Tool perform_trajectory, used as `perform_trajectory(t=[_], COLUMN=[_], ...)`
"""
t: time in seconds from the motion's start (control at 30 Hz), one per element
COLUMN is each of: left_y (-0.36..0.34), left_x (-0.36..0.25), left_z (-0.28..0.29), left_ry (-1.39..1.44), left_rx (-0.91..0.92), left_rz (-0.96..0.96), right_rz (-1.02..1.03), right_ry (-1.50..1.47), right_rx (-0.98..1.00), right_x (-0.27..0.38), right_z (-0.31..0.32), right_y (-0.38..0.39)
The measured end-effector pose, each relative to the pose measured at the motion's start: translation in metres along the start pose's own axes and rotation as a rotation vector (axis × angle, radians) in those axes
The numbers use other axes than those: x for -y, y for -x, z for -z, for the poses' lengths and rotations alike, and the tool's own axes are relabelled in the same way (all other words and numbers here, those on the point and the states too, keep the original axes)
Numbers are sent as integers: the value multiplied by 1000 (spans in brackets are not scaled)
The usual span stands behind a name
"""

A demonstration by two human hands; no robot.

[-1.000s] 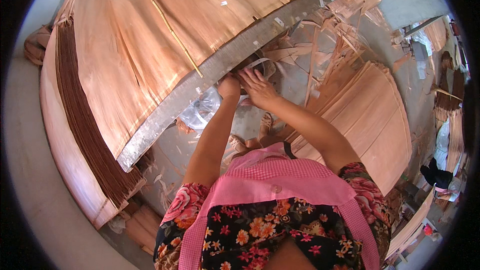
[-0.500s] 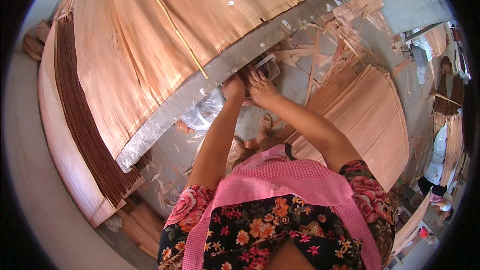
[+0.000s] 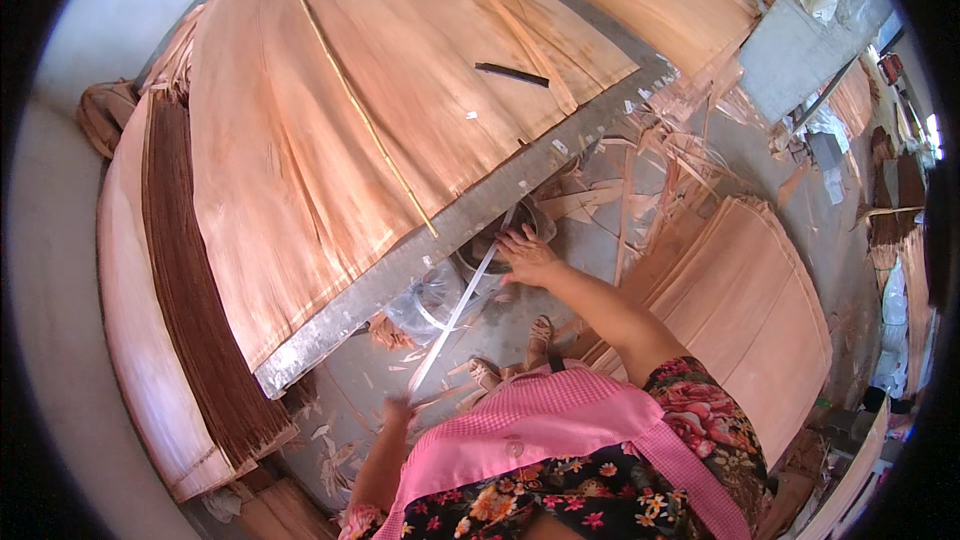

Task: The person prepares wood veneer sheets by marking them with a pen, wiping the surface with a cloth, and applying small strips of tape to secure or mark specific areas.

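Observation:
A white strip of tape (image 3: 455, 321) stretches taut from beneath the table's edge down toward my body. My left hand (image 3: 398, 410), low and near my side, is closed on the strip's near end; its fingers are small and partly blurred. Under the table edge my right hand (image 3: 525, 258) lies with fingers spread, against a dark round holder (image 3: 483, 249) from which the strip comes. The inside of this holder is mostly hidden by the hand and the table. Beside the strip hangs a clear plastic bag (image 3: 408, 312).
Thin wood veneer sheets (image 3: 330, 140) cover the grey-edged table (image 3: 480, 210), with a thin bamboo stick (image 3: 365, 120) and a dark bar (image 3: 512, 74) on top. Dark-edged veneer (image 3: 180, 280) is stacked at left, more veneer (image 3: 730, 310) at right. Scraps (image 3: 690, 155) litter the floor.
My left hand has drawn back from under the table edge toward my body, pulling out the white strip. The right hand stays near the holder. The view has shifted slightly.

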State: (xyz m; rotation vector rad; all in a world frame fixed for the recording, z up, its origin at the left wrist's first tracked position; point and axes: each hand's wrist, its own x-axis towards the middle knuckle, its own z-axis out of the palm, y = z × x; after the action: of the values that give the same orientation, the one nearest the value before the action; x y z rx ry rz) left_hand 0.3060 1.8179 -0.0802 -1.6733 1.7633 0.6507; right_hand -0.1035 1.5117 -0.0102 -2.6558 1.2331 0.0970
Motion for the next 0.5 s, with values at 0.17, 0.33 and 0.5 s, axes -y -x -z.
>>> perform_trajectory(t=[0.17,0.33,0.5], left_y=[211,208,103], left_x=[122,209,119], left_z=[-40,-50,40], left_ry=[189,44,-279], left_rx=[230,-74,-294], left_rz=[778,866,484], right_rz=[-161,-241,-406], right_ry=[5,-414,-292], right_rx=[150,-225,-713], right_x=[10,14,-65], right_z=[22,40,37], right_y=[5,31,25])
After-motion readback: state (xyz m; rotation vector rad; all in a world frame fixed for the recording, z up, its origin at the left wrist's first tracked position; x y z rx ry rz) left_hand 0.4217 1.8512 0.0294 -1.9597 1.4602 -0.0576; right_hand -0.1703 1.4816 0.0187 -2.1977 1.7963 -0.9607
